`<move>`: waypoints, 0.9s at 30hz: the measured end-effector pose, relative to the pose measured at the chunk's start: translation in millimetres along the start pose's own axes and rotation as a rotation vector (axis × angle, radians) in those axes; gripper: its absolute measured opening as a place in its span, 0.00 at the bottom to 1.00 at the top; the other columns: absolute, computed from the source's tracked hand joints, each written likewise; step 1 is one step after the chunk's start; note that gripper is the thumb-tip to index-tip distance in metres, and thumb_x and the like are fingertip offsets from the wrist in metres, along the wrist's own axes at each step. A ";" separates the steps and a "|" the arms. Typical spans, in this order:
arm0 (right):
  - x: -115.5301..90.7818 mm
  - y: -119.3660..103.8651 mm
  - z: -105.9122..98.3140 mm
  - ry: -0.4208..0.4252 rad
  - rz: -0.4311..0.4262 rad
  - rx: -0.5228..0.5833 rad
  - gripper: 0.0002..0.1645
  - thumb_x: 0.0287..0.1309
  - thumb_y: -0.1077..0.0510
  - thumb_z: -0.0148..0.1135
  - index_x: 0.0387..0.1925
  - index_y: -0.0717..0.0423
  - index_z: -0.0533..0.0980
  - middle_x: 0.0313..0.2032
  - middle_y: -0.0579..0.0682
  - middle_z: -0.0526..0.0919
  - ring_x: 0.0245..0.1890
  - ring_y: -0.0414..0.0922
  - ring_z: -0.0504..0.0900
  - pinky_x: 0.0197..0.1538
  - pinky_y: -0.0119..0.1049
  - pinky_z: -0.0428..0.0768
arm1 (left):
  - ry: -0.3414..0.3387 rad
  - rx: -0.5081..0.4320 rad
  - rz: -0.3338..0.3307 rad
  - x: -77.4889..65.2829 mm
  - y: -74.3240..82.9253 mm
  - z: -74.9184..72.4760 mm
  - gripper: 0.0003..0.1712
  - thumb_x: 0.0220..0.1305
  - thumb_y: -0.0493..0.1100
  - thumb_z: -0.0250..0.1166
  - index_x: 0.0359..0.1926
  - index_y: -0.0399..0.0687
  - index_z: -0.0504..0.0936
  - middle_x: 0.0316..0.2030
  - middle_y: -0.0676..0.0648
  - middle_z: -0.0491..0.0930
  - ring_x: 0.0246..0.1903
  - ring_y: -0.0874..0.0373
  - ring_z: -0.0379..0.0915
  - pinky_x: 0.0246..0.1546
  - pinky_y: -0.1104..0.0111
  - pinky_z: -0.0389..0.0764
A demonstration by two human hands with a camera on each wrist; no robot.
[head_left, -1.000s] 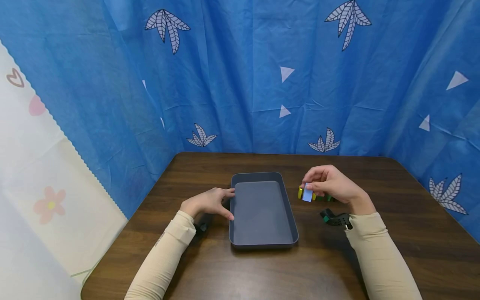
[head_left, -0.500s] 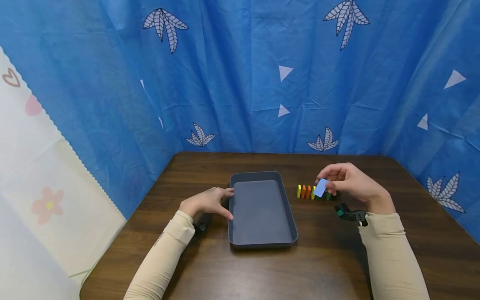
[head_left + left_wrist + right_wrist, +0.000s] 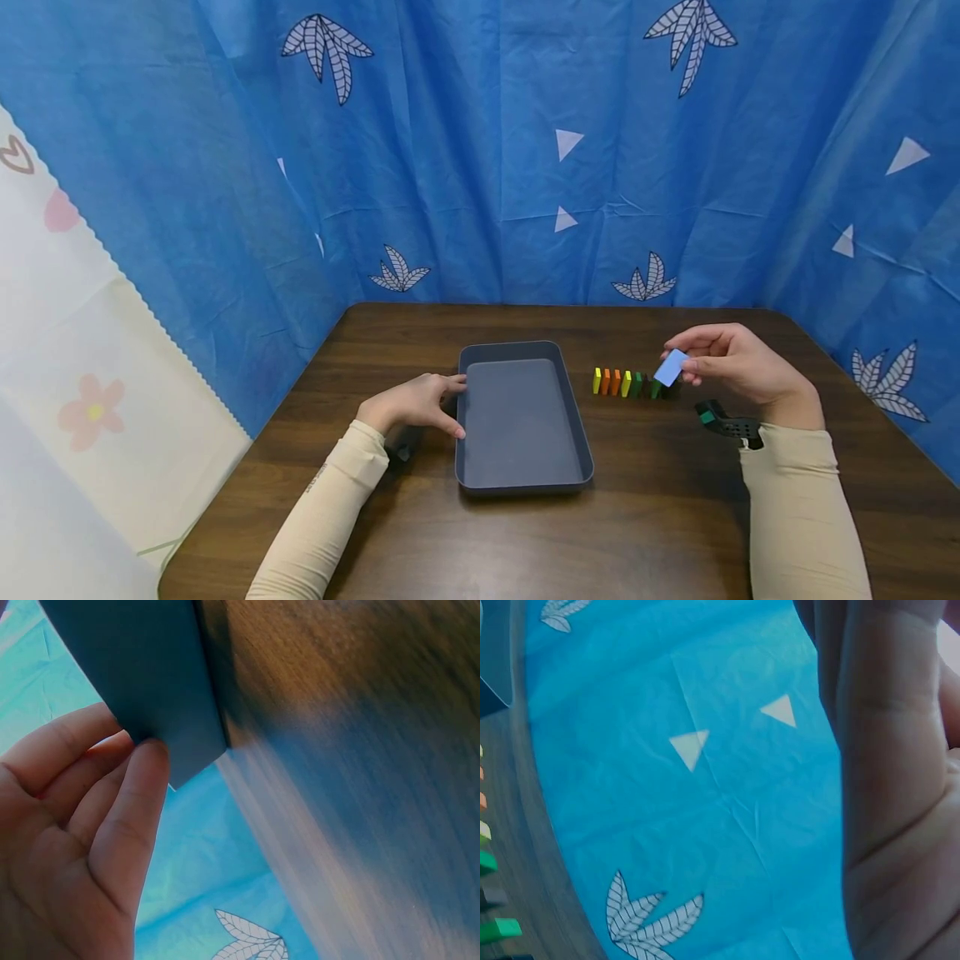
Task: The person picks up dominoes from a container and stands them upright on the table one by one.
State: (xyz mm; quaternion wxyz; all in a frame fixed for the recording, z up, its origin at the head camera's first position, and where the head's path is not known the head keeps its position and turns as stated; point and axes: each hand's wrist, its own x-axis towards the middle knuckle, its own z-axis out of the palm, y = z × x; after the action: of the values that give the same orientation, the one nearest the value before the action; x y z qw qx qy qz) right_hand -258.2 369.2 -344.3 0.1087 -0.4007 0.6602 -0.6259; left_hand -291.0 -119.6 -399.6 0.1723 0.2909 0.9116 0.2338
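Observation:
In the head view, my right hand (image 3: 738, 367) pinches a light blue domino block (image 3: 671, 367) between thumb and fingers, tilted, overlapping the right end of a row of small upright dominoes (image 3: 616, 382). That row shows yellow, orange, green and dark blocks. The right wrist view has my right hand large at the right, the blue domino hidden, and a green domino (image 3: 501, 929) at the lower left. My left hand (image 3: 414, 403) touches the left side of a dark grey rectangular tray (image 3: 522, 423), thumb and fingers spread along its rim. The left wrist view shows the thumb against the tray's wall (image 3: 161, 675).
The tray stands on a dark wooden table (image 3: 525, 542), left of the domino row. A blue curtain (image 3: 480, 167) with leaf prints hangs behind the table, and a pale flowered cloth (image 3: 90, 333) hangs at the left. A black strap (image 3: 727, 422) sits below the right wrist.
My right hand has moved right along the row with the blue domino, which has tilted, uncovering more standing dominoes. My left hand and the tray stay in place; the view shifts slightly.

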 end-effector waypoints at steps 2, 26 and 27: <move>-4.8 -2.2 -2.7 0.023 -0.008 0.003 0.22 0.66 0.81 0.44 0.55 0.69 0.77 0.45 0.51 0.89 0.35 0.38 0.87 0.39 0.30 0.86 | 0.000 -0.002 0.000 -0.1 -0.2 0.1 0.52 0.53 0.55 0.77 0.73 0.36 0.65 0.77 0.42 0.57 0.74 0.44 0.59 0.70 0.51 0.68; -30.7 -3.3 -17.0 0.364 0.276 -0.416 0.16 0.69 0.67 0.57 0.50 0.49 0.84 0.37 0.38 0.88 0.34 0.39 0.88 0.41 0.27 0.85 | 0.001 -0.010 -0.004 -0.6 1.0 0.0 0.53 0.54 0.55 0.77 0.73 0.36 0.65 0.77 0.41 0.57 0.73 0.44 0.60 0.69 0.50 0.68; -31.0 -2.1 -17.7 0.373 0.278 -0.421 0.16 0.68 0.67 0.57 0.49 0.48 0.84 0.37 0.38 0.88 0.34 0.38 0.88 0.41 0.27 0.85 | 0.001 -0.010 -0.003 -0.4 1.0 0.2 0.53 0.53 0.55 0.77 0.73 0.36 0.65 0.77 0.41 0.57 0.73 0.43 0.60 0.69 0.50 0.68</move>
State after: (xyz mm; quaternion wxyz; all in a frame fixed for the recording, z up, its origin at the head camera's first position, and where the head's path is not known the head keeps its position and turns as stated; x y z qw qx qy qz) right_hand -248.5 403.1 -350.1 -0.0153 -0.1987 0.8324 -0.5172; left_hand -290.1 -119.1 -399.1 0.1737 0.2884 0.9109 0.2384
